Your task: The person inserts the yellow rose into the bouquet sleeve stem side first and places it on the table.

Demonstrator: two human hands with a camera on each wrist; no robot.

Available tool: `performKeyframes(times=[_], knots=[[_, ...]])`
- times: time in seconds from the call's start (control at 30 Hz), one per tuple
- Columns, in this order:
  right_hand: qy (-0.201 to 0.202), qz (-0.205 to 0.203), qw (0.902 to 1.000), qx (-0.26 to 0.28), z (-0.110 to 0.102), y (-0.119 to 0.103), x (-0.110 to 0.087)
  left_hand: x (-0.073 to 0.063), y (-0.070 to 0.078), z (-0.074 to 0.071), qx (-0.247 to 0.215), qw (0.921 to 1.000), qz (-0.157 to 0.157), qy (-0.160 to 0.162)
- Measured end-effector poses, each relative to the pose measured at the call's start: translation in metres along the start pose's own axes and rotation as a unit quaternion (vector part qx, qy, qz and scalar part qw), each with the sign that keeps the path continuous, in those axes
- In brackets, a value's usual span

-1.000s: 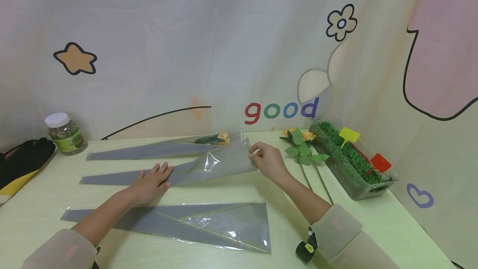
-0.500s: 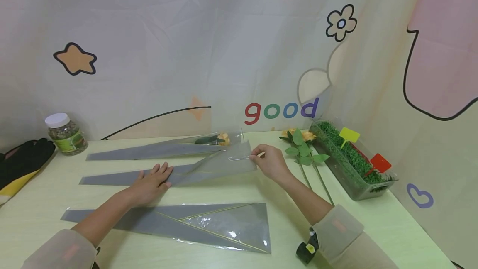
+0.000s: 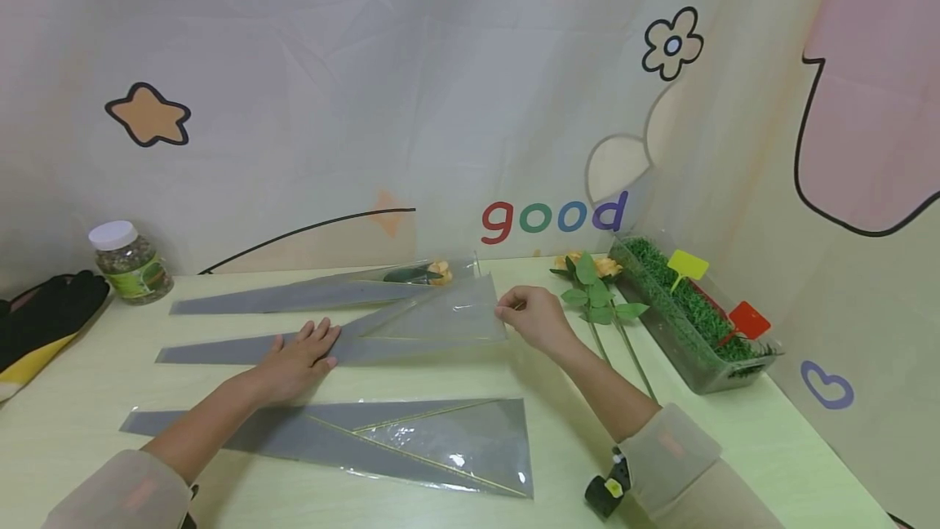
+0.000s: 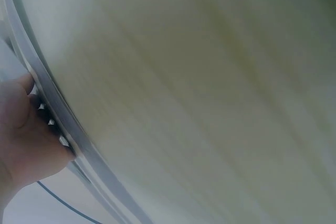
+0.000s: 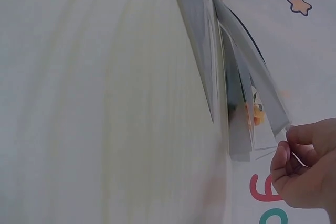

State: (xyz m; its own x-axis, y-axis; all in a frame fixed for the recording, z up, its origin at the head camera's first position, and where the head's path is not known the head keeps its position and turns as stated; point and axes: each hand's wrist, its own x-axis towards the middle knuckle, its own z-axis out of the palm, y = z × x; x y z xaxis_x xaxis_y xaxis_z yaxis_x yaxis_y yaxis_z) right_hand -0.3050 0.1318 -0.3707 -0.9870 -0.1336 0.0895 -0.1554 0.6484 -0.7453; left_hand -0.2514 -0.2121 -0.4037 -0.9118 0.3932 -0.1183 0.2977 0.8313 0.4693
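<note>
Three long, tapering grey-and-clear flower sleeves lie on the table. My left hand (image 3: 301,356) rests with its fingers spread on the middle sleeve (image 3: 433,325), pressing its narrow half. At the wide end, my right hand (image 3: 536,318) pinches the sleeve's edge between thumb and fingertips; the right wrist view shows that edge (image 5: 281,124) lifted off the table. Inside the far sleeve (image 3: 308,297) is a yellow-orange rose (image 3: 440,273). The near sleeve (image 3: 441,447), with gold lines, lies flat under my left forearm. The left wrist view shows mostly table.
To the right lie yellow-orange roses (image 3: 598,292) with green leaves and long stems. Beside them stands a clear planter (image 3: 705,374) of artificial grass with yellow and red tags. A white-lidded jar (image 3: 132,268) and a black-and-yellow cloth item (image 3: 55,321) are at the left.
The lifted wide end of the middle sleeve has opened out flatter, and its glare has faded. My right hand has shifted slightly right and down. The left hand has stayed put.
</note>
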Motion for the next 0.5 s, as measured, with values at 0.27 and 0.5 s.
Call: performKeyframes(times=[0.27,0.5], knots=[[-0.030,0.024,0.9984,0.041,-0.0030,0.0011,-0.0014,0.0002,-0.0039,0.0003,-0.015,0.9999,0.000,-0.005],[-0.059,0.054,0.9929,0.088,-0.0028,0.0064,0.0015,0.0003,-0.0053,-0.0011,-0.037,0.9992,-0.003,-0.013]])
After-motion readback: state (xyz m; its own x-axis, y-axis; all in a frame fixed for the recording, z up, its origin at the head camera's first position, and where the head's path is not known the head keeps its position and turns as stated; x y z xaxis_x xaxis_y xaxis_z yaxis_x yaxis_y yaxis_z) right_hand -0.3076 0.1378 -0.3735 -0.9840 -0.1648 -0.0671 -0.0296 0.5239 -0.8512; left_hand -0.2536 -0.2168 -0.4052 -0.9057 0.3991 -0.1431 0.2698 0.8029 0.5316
